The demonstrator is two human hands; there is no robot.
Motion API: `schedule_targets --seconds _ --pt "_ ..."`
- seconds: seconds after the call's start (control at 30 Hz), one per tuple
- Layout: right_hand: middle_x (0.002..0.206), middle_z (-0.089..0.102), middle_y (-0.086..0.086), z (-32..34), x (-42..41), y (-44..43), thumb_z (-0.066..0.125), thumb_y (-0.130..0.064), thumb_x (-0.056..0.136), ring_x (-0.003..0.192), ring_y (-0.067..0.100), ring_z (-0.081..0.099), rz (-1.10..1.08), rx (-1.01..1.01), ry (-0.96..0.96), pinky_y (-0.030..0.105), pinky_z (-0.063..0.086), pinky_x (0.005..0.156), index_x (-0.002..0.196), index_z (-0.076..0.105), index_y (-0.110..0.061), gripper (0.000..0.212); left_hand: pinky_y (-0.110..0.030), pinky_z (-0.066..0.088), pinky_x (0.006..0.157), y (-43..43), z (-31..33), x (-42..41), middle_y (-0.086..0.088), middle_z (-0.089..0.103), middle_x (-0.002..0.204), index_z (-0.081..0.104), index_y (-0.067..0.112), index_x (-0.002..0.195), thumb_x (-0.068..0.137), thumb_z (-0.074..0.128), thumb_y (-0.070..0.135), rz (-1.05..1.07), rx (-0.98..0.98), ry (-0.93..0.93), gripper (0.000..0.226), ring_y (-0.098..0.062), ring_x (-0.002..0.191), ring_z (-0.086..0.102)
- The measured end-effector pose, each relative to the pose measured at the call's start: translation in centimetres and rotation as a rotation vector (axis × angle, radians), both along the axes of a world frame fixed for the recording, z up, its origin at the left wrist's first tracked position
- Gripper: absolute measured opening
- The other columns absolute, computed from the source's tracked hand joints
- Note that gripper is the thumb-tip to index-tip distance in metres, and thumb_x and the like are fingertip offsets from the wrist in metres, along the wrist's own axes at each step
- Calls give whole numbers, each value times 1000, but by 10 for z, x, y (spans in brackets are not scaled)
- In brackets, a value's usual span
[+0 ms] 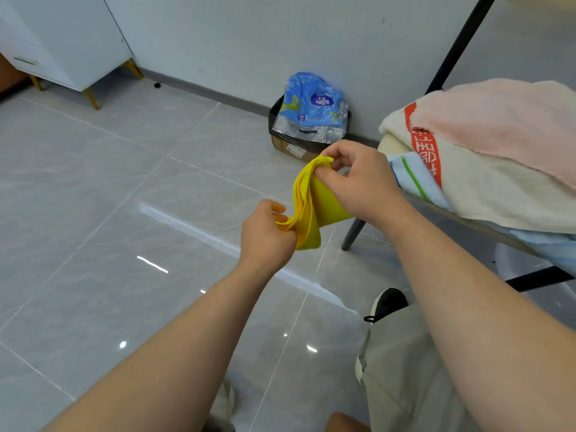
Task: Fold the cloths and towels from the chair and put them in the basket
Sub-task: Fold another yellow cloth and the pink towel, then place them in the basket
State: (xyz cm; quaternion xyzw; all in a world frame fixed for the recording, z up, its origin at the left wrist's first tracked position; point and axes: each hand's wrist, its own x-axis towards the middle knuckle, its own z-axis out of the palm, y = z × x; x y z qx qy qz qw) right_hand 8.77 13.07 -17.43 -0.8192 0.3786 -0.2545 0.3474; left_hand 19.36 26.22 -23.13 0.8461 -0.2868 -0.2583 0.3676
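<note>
A small yellow cloth (307,204), folded into several layers, hangs in the air between my hands above the floor. My right hand (358,179) pinches its upper corner between thumb and fingers. My left hand (265,235) grips its lower end. To the right, the chair (467,222) carries a pile: a pink towel (505,126) on top, a cream towel with a red printed band (461,188) under it, and a light blue striped towel (414,179) at the bottom. No basket is in view.
A cardboard box (290,146) holding a blue plastic package (314,101) stands against the wall. A white cabinet (62,35) on gold legs is at the far left. A black table leg (458,45) rises behind the chair. Glossy grey tile floor (124,213) spreads left.
</note>
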Motion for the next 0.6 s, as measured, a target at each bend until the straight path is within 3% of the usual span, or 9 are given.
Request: schedule_targets --seconds 0.23,0.4,0.47,0.53,0.6 --pt "92 66 -11 -3 -9 -12 61 -36 92 83 9 58 -22 -61 86 28 42 71 94 61 -35 3 -27 35 50 1 9 21 0 55 69 57 19 75 74 52 2 -40 62 -63 18 -18 64 52" --pt "96 62 -2 -2 -6 -9 54 -39 94 97 23 55 -15 -126 118 42 47 86 104 57 -35 11 -29 36 50 7 6 20 -2 56 67 56 17 78 77 51 6 -68 45 -105 13 -23 63 53" --pt "92 60 -6 -1 -6 -6 49 -37 100 93 25 56 16 -129 139 45 45 86 110 52 -30 13 -32 46 50 6 6 20 -3 58 72 54 20 80 81 49 7 -62 18 -98 15 -26 65 59" --pt "89 57 -8 -1 -7 -3 43 -37 103 88 25 56 35 -142 151 40 41 79 115 48 -28 16 -43 59 53 5 8 20 -10 61 83 57 18 89 84 47 6 -23 -31 30 17 -32 67 66" --pt "92 58 -6 0 -8 -2 39 -39 105 86 24 55 47 -168 146 35 36 73 118 45 -27 19 -44 61 53 4 10 20 -17 61 96 60 13 96 86 46 1 33 -70 206 21 -35 71 68"
